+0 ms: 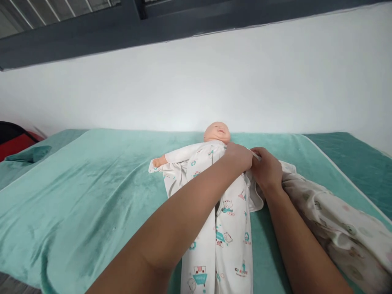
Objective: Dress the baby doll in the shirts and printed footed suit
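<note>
A baby doll (217,131) lies on its back with its head near the wall. White baby clothes (232,241) with small animal prints lie over its body and run down toward me. The doll's arm on the left is stretched out in a plain white sleeve, its small hand (159,161) bare on the printed cloth. At the doll's other arm, my left hand (240,156) is closed on the white clothing. My right hand (268,167) pinches the same fabric just beside it. The doll's arm there and most of my fingertips are hidden.
A green plush sheet (92,192) with folds covers the bed. On the right lies a bunched, printed light cloth (333,220). A white wall (190,85) stands close behind the doll, and a red and black item (15,141) sits at far left.
</note>
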`<act>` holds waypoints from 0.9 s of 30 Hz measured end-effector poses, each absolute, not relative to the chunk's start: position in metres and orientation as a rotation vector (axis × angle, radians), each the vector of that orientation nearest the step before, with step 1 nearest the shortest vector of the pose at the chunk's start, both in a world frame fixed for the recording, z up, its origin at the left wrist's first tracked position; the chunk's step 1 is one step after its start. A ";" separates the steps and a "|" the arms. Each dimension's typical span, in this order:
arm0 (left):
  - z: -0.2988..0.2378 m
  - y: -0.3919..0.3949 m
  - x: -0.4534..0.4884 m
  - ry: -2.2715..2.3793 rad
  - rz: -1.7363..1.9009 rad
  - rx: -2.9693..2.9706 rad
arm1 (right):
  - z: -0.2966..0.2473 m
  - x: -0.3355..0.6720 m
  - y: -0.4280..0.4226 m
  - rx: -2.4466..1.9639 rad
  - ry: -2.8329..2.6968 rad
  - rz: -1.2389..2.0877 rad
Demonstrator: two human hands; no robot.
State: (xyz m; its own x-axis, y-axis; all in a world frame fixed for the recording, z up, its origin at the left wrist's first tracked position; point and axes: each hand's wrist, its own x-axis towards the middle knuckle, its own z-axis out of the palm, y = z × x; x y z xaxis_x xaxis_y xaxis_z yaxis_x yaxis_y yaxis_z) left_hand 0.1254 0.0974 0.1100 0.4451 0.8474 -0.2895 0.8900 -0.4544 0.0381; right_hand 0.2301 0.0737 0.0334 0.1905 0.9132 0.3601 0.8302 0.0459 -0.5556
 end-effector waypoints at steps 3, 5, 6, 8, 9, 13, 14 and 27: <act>0.111 0.102 0.129 1.547 -0.450 2.496 | 0.036 0.232 0.074 -1.816 -1.652 0.169; 0.115 0.102 0.125 1.557 -0.490 2.493 | 0.037 0.235 0.075 -1.855 -1.635 0.195; 0.116 0.102 0.121 1.562 -0.497 2.498 | 0.037 0.236 0.075 -1.875 -1.623 0.212; 0.119 0.102 0.114 1.577 -0.511 2.510 | 0.037 0.238 0.076 -1.907 -1.602 0.237; 0.119 0.102 0.111 1.586 -0.521 2.516 | 0.037 0.239 0.076 -1.913 -1.596 0.242; 0.114 0.102 0.107 1.570 -0.550 2.573 | 0.036 0.239 0.077 -1.933 -1.589 0.237; 0.112 0.102 0.108 1.547 -0.542 2.602 | 0.036 0.238 0.077 -1.949 -1.586 0.239; 0.111 0.109 0.106 1.454 -0.476 2.741 | 0.034 0.244 0.081 -1.855 -1.461 0.388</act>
State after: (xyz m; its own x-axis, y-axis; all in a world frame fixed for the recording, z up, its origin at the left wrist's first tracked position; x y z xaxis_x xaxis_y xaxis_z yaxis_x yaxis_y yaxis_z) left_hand 0.1064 0.1093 0.1112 0.5252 0.8084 -0.2660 0.8091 -0.5712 -0.1383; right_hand 0.2437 0.0810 0.0345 0.3084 0.9305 0.1976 0.7099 -0.0869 -0.6989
